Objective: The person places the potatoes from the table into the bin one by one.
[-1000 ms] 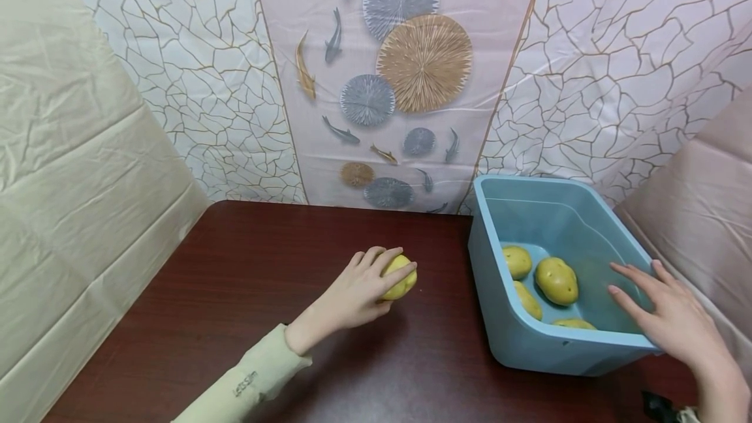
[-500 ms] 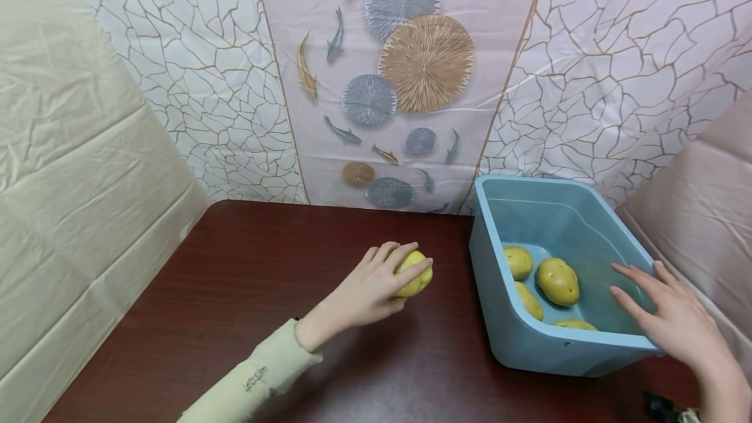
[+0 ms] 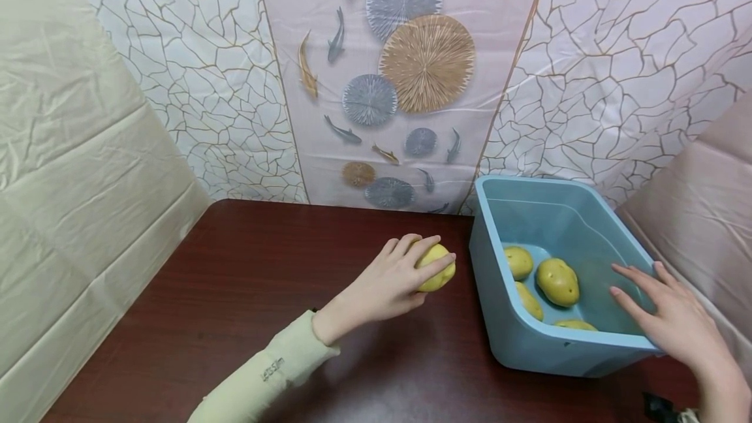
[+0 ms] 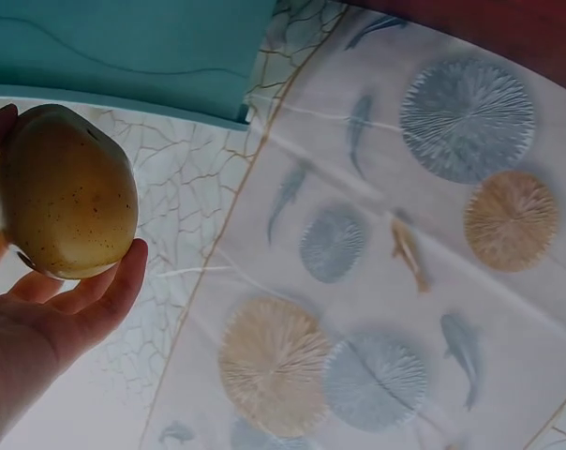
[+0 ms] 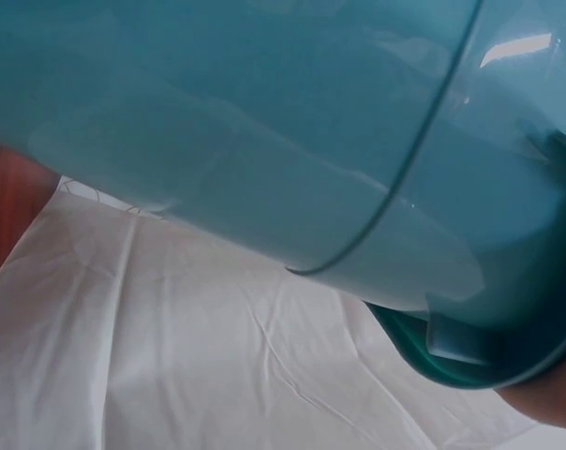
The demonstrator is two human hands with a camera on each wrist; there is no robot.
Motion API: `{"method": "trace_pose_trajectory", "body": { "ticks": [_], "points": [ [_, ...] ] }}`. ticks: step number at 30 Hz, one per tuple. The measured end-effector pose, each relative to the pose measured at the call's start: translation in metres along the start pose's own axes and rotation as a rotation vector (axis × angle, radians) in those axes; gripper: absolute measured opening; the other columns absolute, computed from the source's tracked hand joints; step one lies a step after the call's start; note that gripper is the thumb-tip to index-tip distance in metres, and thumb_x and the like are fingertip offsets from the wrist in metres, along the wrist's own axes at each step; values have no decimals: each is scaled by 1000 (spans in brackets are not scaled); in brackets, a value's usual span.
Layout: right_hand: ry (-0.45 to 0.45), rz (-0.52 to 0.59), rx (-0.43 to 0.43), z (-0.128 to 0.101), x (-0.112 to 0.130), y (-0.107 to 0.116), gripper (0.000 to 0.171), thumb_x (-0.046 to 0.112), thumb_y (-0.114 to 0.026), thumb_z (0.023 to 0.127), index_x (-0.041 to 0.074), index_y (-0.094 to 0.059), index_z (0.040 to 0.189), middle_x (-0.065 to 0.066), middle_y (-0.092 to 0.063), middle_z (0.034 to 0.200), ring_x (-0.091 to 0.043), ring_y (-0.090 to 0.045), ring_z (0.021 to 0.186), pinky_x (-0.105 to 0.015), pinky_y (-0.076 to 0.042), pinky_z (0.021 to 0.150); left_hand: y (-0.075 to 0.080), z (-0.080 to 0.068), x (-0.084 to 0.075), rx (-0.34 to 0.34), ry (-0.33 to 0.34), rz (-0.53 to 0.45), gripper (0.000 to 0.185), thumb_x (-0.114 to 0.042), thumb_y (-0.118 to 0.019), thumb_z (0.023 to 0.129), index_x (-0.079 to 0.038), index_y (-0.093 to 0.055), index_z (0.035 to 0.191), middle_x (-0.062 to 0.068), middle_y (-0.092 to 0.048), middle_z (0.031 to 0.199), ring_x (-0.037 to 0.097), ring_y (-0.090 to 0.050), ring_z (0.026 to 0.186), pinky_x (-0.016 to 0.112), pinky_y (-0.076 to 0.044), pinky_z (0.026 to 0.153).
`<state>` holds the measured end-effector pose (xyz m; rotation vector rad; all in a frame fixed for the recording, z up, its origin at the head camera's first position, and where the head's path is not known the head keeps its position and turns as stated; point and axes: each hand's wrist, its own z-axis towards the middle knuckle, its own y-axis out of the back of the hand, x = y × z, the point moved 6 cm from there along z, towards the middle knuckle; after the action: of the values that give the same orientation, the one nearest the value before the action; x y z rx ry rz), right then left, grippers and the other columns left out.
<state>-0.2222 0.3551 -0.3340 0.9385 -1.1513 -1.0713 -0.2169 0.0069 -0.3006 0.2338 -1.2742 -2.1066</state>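
My left hand [image 3: 392, 282] grips a yellow-brown potato [image 3: 439, 279] above the table, a little left of the blue plastic bin [image 3: 487, 305]. In the left wrist view the speckled potato [image 4: 67, 192] sits between thumb and fingers, seen against the wall cloth below the bin's rim. At the bin's right front corner, my right hand [image 3: 675, 312] rests over the rim with its fingers spread and extended inside. Several potatoes lie on the bin's floor, the clearest one a large potato [image 3: 557, 282] near the middle. The right wrist view mostly shows the bin wall [image 5: 217, 141].
The dark red-brown table [image 3: 235, 292] carries the bin at its right side. Patterned cloth [image 3: 376, 149] hangs behind the table, and plain pale cloths line the left side [image 3: 88, 214] and right side [image 3: 699, 201].
My left hand has moved right towards the bin and slightly up, with the potato in its grip. My right hand has stayed at the bin's rim.
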Motion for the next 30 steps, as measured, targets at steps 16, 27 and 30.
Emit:
{"method": "trace_pose_trajectory", "body": {
  "ticks": [16, 27, 30],
  "points": [
    [6, 6, 4, 1, 0, -1, 58, 42, -37, 93, -5, -38, 128, -41, -34, 124, -46, 11, 132, -71, -5, 92, 8, 27, -15, -19, -38, 9, 63, -25, -66, 73, -24, -42, 131, 6, -42, 132, 21, -41, 113, 32, -39, 82],
    [2, 3, 0, 1, -1, -1, 59, 42, -36, 93, -5, -37, 129, -41, -35, 124, -46, 11, 131, -70, -4, 93, 11, 38, -27, -34, -73, 42, 58, -27, -63, 75, -26, -44, 130, 5, -44, 131, 21, -43, 113, 31, -39, 82],
    [5, 3, -3, 2, -1, -1, 59, 42, -36, 93, -5, -37, 129, -41, -35, 124, -47, 10, 131, -70, -5, 93, 12, 41, -29, -69, -85, 53, 55, -25, -62, 76, -25, -46, 128, 5, -46, 129, 21, -44, 111, 31, -40, 79]
  ]
}}
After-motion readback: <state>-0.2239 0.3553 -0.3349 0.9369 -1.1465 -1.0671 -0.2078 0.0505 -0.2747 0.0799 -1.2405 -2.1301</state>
